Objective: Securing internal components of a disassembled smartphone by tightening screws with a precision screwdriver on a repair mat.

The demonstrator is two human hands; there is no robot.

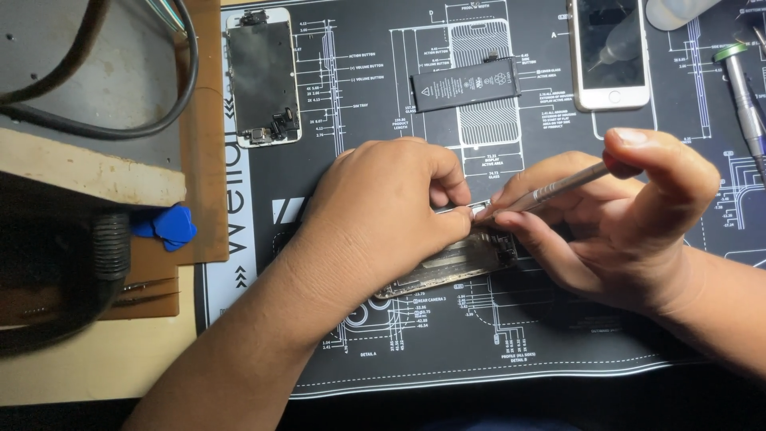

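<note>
An opened phone body [447, 267] lies on the black repair mat [558, 335], mostly hidden under my hands. My left hand [383, 215] presses down on it, with thumb and fingers pinched at its top edge. My right hand [630, 223] grips a thin metal screwdriver [550, 190] like a pen. The tool's tip touches the upper end of the phone body, right beside my left fingertips.
On the mat lie a detached screen assembly [262, 76] at the back left, a black battery [465, 84], a white phone [610, 52] and another screwdriver [742, 96] at the right. Blue plastic picks [167, 226], a thick black cable [104, 128] and a wooden block [88, 168] sit to the left.
</note>
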